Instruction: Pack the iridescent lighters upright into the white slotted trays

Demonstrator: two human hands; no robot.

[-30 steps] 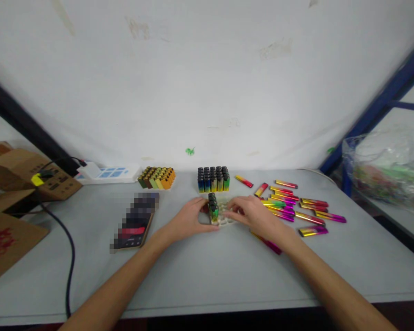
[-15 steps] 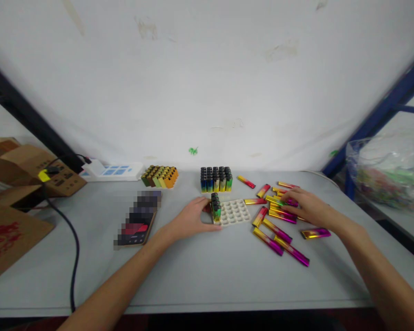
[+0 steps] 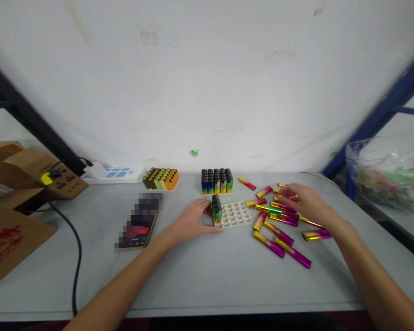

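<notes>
My left hand [image 3: 192, 220] curls around the left end of a white tray [image 3: 237, 214] with round holes, thumb along the front and fingers partly hidden behind. One column of upright green-yellow lighters [image 3: 217, 211] with black tops fills the tray's left side; the holes to its right are bare. Over the loose pile at the right, my right hand [image 3: 301, 200] has its fingers bent and closed around a red-and-gold lighter [image 3: 295, 199], mostly covered by the fingers. Just left of those fingertips lies a green-and-gold lighter [image 3: 267, 209]. Several gold-to-magenta lighters [image 3: 293, 253] lie in front.
Behind the tray stand a full block of lighters [image 3: 216, 181] and another, yellow-brown block [image 3: 161, 178]. At the left are a phone [image 3: 140, 223], a power strip [image 3: 122, 174], a black cable [image 3: 78, 257] and cardboard boxes [image 3: 14, 230]. A plastic bag [image 3: 389, 170] hangs far right.
My right hand has let go of the green-and-gold lighter, which now lies further left and lower, and has moved slightly up and back over the pile. My left hand stays at the tray.
</notes>
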